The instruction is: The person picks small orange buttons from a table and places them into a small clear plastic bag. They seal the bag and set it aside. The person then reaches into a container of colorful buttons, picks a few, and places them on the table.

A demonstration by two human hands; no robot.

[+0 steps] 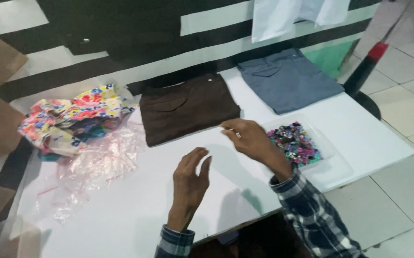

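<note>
Brown trousers [187, 108] and blue trousers [288, 79] lie folded on counter [135, 210]; floral garment [73, 117] left crumpled (unfolded). Left hand [190, 184] open, empty; right hand [250, 138] pinched near brown trousers' edge, contents unclear.

The bench [360, 134] top looks like smooth matt white board. The folded brown trousers [187, 107] and grey-blue trousers [288, 79] are plain matt woven cloth, and the floral bundle [73, 117] is a thin printed fabric. Those clear bags [97, 167] are crinkly, glossy plastic. The packed floral piece [295, 143] sits in shiny clear wrap. The sleeves [312, 210] are soft checked flannel, and the floor tiles [408, 95] are slightly glossy.
</note>
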